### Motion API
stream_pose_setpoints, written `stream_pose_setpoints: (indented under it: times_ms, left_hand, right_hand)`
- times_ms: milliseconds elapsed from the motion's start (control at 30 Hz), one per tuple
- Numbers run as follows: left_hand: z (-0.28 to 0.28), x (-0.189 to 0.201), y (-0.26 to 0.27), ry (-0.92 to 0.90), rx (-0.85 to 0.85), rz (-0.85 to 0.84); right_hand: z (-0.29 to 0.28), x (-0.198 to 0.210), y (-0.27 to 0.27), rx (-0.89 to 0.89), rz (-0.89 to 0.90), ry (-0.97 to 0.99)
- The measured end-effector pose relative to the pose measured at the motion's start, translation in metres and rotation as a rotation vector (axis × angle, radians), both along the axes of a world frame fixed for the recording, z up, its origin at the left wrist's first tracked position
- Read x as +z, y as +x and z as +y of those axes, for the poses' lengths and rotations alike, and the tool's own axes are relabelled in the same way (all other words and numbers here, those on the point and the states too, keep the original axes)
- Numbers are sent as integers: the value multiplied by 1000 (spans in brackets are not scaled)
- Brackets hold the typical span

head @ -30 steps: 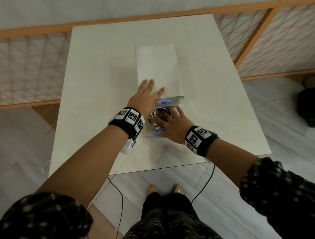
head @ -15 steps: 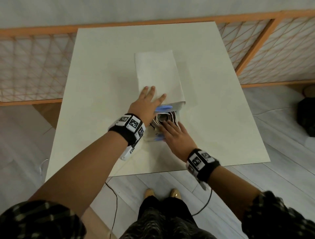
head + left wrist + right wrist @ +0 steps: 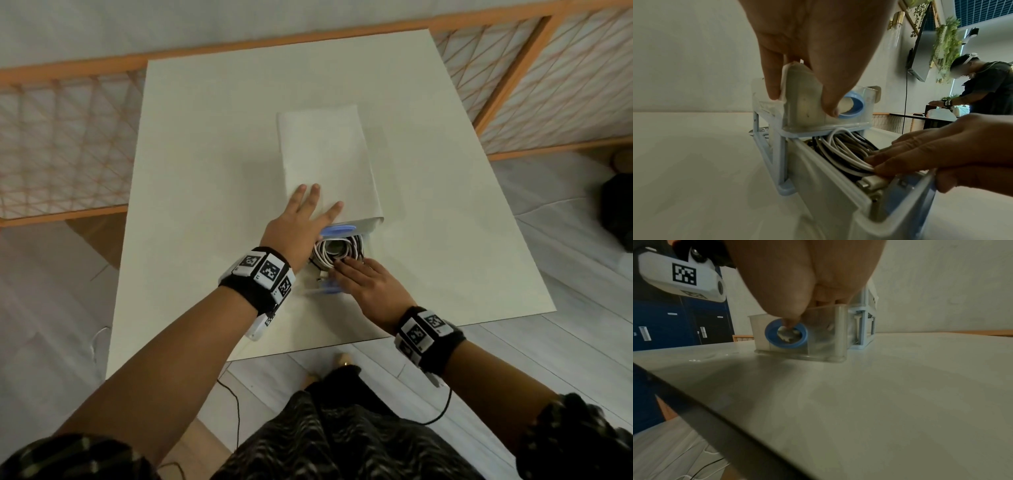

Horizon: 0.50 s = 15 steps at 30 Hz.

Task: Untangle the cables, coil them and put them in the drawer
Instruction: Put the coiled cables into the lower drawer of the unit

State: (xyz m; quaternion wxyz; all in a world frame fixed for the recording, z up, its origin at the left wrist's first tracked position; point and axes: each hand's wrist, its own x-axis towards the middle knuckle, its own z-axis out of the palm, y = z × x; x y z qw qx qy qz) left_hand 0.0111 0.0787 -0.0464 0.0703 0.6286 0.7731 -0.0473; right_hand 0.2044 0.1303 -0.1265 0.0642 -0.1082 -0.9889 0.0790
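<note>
Head view shows us at the near edge of the worktop, where a small drawer unit sits roughly midway along that edge with its lower drawer pulled out toward us. The coiled cables, white and dark loops together, already lie inside that drawer, so we judge the untangling and coiling done and the stowing step nearly finished. Our left hand lies flat on top of the unit, fingers straight and spread, the thumb hanging over the front beside the upper drawer's blue ring pull; it steadies the unit and grips nothing. Our right hand rests on the open drawer's front rim, fingers extended and pressing the loops and a white plug down below the rim, the thumb over the outer face near the drawer's own blue pull. Next, we think, the right hand should tuck any strand riding above the rim, then push the drawer shut while the left keeps the unit from sliding toward the far edge.
</note>
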Motion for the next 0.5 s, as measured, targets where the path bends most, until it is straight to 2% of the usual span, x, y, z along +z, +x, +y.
stream_pose_setpoints:
  times_ms: [167, 333, 500]
  left_hand:
    - [-1, -2, 3, 3, 14, 4]
    - [1, -2, 3, 8, 24, 11]
    - [1, 0, 1, -11, 23, 29]
  right_hand:
    - [15, 3, -3, 70, -71, 5]
    - [28, 24, -29, 38, -169, 12]
    - [20, 24, -27, -55, 18, 3]
